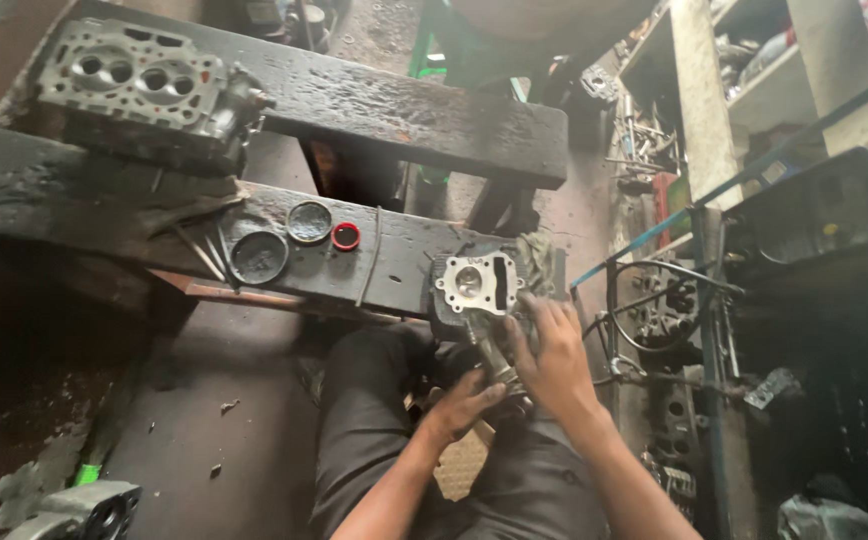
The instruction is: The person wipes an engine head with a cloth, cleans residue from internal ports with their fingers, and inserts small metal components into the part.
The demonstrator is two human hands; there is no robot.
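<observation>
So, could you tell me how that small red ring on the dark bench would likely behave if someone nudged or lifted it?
The red ring looks small and thin, so it is probably very light. It lies flat on the greasy bench, so a push would likely slide it rather than roll it. The oily surface suggests it may be slippery to pinch.

A small grey single-bore cylinder head (pixel 474 285) is seen, oily and dirty. Its pale gasket face is turned upward. It is propped at the near edge of the blackened table (pixel 104 200), above the lap.
</observation>
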